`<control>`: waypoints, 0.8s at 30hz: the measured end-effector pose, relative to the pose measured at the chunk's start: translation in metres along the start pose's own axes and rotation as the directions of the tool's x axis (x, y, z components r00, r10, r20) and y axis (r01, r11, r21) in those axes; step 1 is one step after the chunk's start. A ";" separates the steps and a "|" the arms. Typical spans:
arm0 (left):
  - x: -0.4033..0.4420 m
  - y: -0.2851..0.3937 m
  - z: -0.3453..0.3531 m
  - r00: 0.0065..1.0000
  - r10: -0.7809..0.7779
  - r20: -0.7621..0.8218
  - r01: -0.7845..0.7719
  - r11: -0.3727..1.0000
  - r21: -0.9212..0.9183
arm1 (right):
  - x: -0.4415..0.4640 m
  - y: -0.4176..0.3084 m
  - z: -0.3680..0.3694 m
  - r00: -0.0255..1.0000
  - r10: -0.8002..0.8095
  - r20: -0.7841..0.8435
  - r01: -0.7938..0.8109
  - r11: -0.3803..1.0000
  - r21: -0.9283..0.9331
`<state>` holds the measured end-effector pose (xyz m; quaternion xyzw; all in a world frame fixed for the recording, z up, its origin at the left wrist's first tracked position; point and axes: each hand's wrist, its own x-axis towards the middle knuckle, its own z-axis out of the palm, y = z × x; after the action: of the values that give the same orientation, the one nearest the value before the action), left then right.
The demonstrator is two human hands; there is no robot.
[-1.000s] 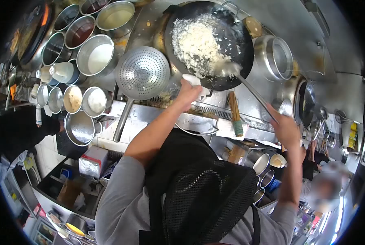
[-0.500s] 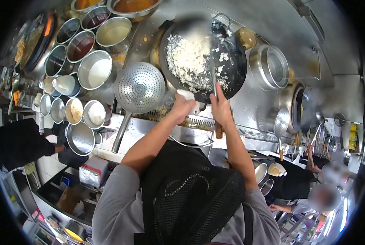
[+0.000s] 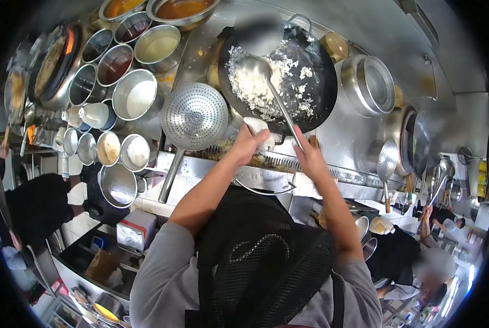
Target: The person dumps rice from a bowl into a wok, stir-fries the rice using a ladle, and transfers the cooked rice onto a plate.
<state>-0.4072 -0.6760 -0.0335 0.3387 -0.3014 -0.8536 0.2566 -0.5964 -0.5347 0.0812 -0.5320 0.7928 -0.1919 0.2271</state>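
A black wok (image 3: 325, 82) holds white, clumpy, rice-like food (image 3: 255, 90), with bits stuck along its right side. My left hand (image 3: 249, 145) is closed on a folded white cloth (image 3: 260, 131) at the wok's near rim; the cloth hides what lies under it. In my right hand (image 3: 311, 157) is the shaft of a metal ladle (image 3: 280, 101), whose bowl rests among the food left of the wok's middle. A blurred patch covers the wok's far rim. Left of the wok, close by, lies a perforated metal strainer (image 3: 194, 116).
Metal pots of sauces and liquids (image 3: 115, 64) crowd the left. Smaller bowls of powder (image 3: 135, 153) stand nearer. Stacked metal pans (image 3: 376, 85) and another strainer (image 3: 387, 160) lie right. Other people in dark aprons (image 3: 400, 251) work at both sides.
The ladle has swung left from the wok's right side into the food, and its bowl now shows. My right hand has shifted slightly right and nearer me. My left hand keeps its hold.
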 end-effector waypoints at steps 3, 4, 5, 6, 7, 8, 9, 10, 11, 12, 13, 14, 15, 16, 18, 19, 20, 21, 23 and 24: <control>-0.015 0.012 0.022 0.987 -0.007 -0.161 0.007 1.000 0.002 | -0.043 0.041 -0.068 0.989 -0.131 0.066 0.141 0.975 -0.172; -0.013 0.014 0.025 0.987 -0.005 -0.159 0.006 1.000 0.008 | -0.058 0.045 -0.088 0.990 -0.136 0.031 0.139 0.970 -0.199; -0.007 0.016 0.027 0.980 -0.120 -0.156 0.121 0.993 0.000 | -0.070 0.049 -0.101 0.990 -0.139 -0.004 0.134 0.965 -0.227; -0.001 0.019 0.029 0.960 -0.235 -0.152 0.237 0.971 -0.007 | -0.075 0.057 -0.105 0.991 -0.135 -0.009 0.130 0.966 -0.223; 0.005 0.024 0.032 0.940 -0.336 -0.061 0.326 0.936 -0.131 | -0.081 0.066 -0.106 0.995 0.090 -0.039 -0.097 0.967 -0.236; -0.003 0.015 0.041 0.947 -0.299 -0.118 0.283 0.949 -0.138 | -0.088 0.073 -0.106 0.949 0.306 -0.071 -0.314 0.917 -0.244; -0.009 0.008 0.056 0.952 -0.250 -0.175 0.226 0.963 -0.144 | -0.099 0.079 -0.103 0.953 0.295 -0.073 -0.304 0.920 -0.247; -0.020 -0.002 0.066 0.975 -0.111 -0.191 0.076 0.981 -0.180 | -0.105 0.086 -0.095 0.987 0.088 -0.134 -0.115 0.972 -0.207; -0.027 -0.010 0.073 0.977 0.025 -0.211 -0.069 0.977 -0.203 | -0.101 0.078 -0.088 0.973 -0.111 -0.204 0.077 0.982 -0.171; -0.022 -0.018 0.074 0.976 -0.002 -0.216 -0.059 0.960 -0.273 | -0.110 0.073 -0.083 0.991 -0.006 -0.137 0.003 1.000 -0.028; -0.007 -0.042 0.053 0.989 -0.110 -0.099 0.083 0.966 -0.244 | -0.115 0.073 -0.074 0.990 -0.013 -0.137 0.022 0.998 0.060; -0.029 -0.051 0.054 0.988 -0.036 -0.153 0.004 0.979 -0.202 | -0.129 0.058 -0.085 0.993 0.114 0.029 -0.116 0.990 0.079; -0.039 -0.035 0.068 0.979 0.084 -0.183 -0.113 0.982 -0.154 | -0.122 0.037 -0.121 0.965 0.203 0.164 -0.217 0.974 0.071; -0.080 -0.003 0.088 0.975 -0.001 -0.223 -0.040 0.983 -0.177 | -0.130 0.018 -0.161 0.936 0.232 0.264 -0.272 0.954 0.126; -0.157 0.019 0.110 0.973 -0.071 -0.220 0.031 0.983 -0.181 | -0.161 0.009 -0.226 0.833 0.227 0.504 -0.335 0.933 0.133; -0.151 0.019 0.115 0.970 -0.078 -0.232 0.038 0.985 -0.169 | -0.167 0.028 -0.246 0.765 0.183 0.618 -0.298 0.950 0.087; -0.142 0.017 0.119 0.961 -0.130 -0.245 0.084 0.978 -0.192 | -0.150 0.020 -0.239 0.787 0.185 0.588 -0.229 0.974 0.000; -0.127 0.013 0.121 0.951 -0.179 -0.251 0.126 0.969 -0.215 | -0.133 0.012 -0.231 0.809 0.186 0.558 -0.161 0.982 -0.094; -0.070 -0.015 0.107 0.970 -0.096 -0.224 0.069 0.990 -0.124 | -0.090 0.033 -0.184 0.898 0.091 0.430 -0.034 0.990 -0.139; -0.075 -0.045 0.099 0.966 -0.006 -0.257 -0.012 0.997 -0.071 | -0.074 0.065 -0.138 0.949 -0.010 0.315 0.046 0.993 -0.106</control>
<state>-0.4422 -0.5634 0.0252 0.4364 -0.2353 -0.8124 0.3068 -0.6989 -0.4336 0.1712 -0.5790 0.7484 -0.0633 0.3174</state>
